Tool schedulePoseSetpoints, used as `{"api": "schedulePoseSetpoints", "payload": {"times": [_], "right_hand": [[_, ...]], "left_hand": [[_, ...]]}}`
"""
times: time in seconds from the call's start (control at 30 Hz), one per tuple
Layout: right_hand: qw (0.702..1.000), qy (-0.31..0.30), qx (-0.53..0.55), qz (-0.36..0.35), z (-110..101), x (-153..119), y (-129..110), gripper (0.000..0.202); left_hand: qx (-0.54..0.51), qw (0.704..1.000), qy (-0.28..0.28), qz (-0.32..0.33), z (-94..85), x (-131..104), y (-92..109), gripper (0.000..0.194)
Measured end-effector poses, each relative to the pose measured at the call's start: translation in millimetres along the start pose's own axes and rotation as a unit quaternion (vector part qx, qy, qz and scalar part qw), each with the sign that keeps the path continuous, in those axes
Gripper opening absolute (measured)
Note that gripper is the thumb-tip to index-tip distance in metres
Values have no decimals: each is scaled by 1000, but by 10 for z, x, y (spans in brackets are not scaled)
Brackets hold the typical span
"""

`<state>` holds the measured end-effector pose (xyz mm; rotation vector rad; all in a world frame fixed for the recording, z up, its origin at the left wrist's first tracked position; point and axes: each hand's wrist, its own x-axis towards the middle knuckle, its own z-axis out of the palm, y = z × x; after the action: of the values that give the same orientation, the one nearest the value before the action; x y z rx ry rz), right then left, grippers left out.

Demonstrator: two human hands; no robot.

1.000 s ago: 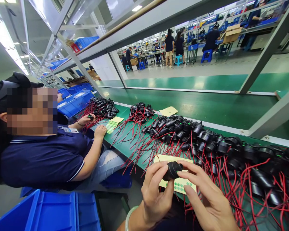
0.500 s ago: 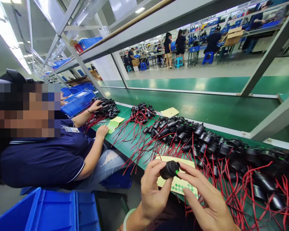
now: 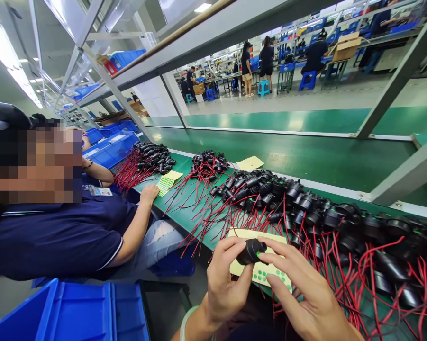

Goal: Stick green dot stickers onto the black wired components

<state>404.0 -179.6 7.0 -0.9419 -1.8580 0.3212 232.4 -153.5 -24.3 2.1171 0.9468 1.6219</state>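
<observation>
My left hand (image 3: pixel 227 282) holds a black cylindrical part (image 3: pixel 248 252) with a short spout, pinched between thumb and fingers. A small green round sticker (image 3: pixel 258 254) shows on its spout end. Fingertips of my right hand (image 3: pixel 302 289) touch the part at that sticker, while the thumb stays apart below. Under both hands lies a pale yellow sticker sheet (image 3: pixel 277 239), with rows of green dots along its near edge. Any wires on the held part are hidden. To the right and behind is a long pile of similar black parts (image 3: pixel 313 218) with red wires, some bearing green dots.
A co-worker (image 3: pixel 64 237) sits at left, one hand on another green-dot sheet (image 3: pixel 167 182). Smaller piles of wired parts (image 3: pixel 209 163) lie farther along the green bench (image 3: pixel 188 189). A blue crate (image 3: pixel 81 308) stands at lower left. Metal frame posts (image 3: pixel 394 76) rise behind the bench.
The co-worker's far hand has left the far pile and come up near the face. My hands stay around the same part, with only a slight shift.
</observation>
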Motion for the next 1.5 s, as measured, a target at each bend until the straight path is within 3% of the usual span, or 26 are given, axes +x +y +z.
{"api": "schedulePoseSetpoints", "payload": {"times": [0.17, 0.3, 0.53, 0.8, 0.97, 1.3, 1.5], "right_hand": [[999, -36, 17, -33, 29, -7, -49, 29], [997, -17, -15, -74, 52, -36, -66, 34], [998, -3, -5, -65, 12, -36, -45, 35], [999, 1, -14, -41, -48, -149, -26, 33], [996, 12, -33, -82, -26, -140, -34, 38], [996, 22, -49, -72, 45, -90, -72, 30], [997, 24, -51, -55, 61, -145, -41, 29]], "left_hand": [[-11, 996, -39, 76, -5, 46, 16, 54], [-59, 995, -35, 66, -5, 41, 44, 64], [-34, 996, -51, 66, -25, 58, 117, 56], [-43, 995, -52, 71, -29, 49, 122, 67], [-43, 995, -58, 72, -37, 64, 149, 71], [35, 993, -73, 87, -60, 83, 143, 49], [23, 994, -84, 71, -45, 136, 164, 45]]}}
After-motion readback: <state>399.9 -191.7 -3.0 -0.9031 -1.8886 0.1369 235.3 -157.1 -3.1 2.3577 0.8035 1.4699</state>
